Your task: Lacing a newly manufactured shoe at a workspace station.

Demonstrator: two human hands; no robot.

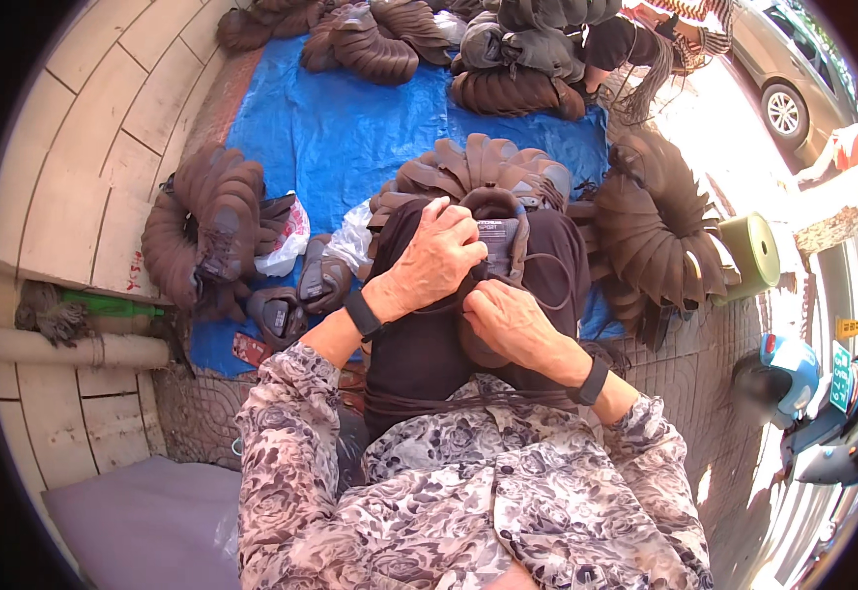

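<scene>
A dark brown shoe upper [498, 234] rests on my lap, its grey tongue and padded collar facing up. At its left edge my left hand [437, 254] is closed on the upper, fingers bent. My right hand [513, 323] is pinched over the lower part of the upper, where a thin brown shoelace [555, 264] loops out to the right; the fingertips are partly hidden. More long brown laces [419, 403] lie across my lap. Just beyond my knees sits a fanned bundle of brown shoe uppers [468, 167].
A blue tarp [341, 118] covers the ground ahead, with further bundles of uppers at left [215, 221], right [660, 221] and back [517, 88]. A green roll [748, 258] stands at right. A person [635, 44] sits beyond. A tiled wall [105, 128] borders the left; a scooter [812, 393] stands right.
</scene>
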